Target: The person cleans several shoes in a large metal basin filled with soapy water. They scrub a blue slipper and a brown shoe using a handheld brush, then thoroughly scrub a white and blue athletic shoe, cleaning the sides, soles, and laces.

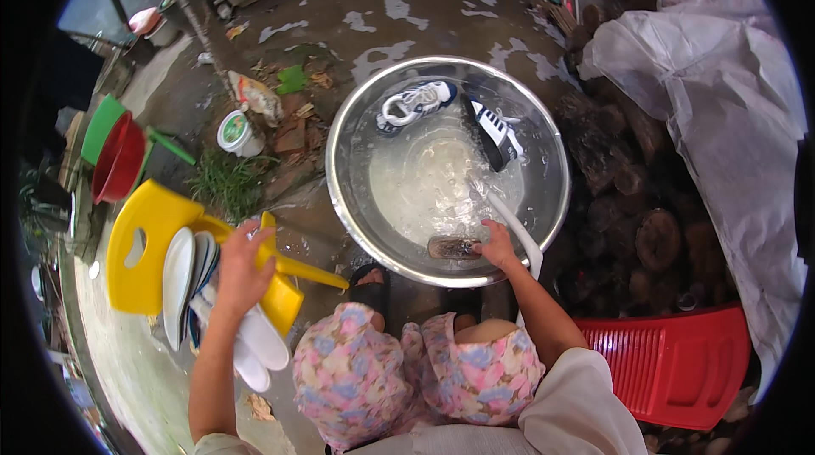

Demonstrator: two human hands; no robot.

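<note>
In front of me stands a large round metal basin point(338, 193) with cloudy water in it. A white-and-navy sneaker point(416, 105) leans against its far wall, and a black-and-white sneaker point(497, 134) lies at the far right. My right hand point(496, 246) reaches over the near rim, its fingers closed on the end of a brown scrubbing brush point(454, 248). A white hose point(514, 221) runs past that hand into the water. My left hand point(244, 266) hovers over a yellow plastic chair point(140, 272), fingers apart, nothing visible in them. White-soled shoes point(259, 343) lie beside it.
A red plastic washboard point(662, 366) lies at the right, by stacked logs point(658, 238) and a pale plastic sheet point(696, 73). At the left are a red basin point(117, 162), a green chair point(106, 128) and a white tub point(238, 134). Plant pots line the far edge.
</note>
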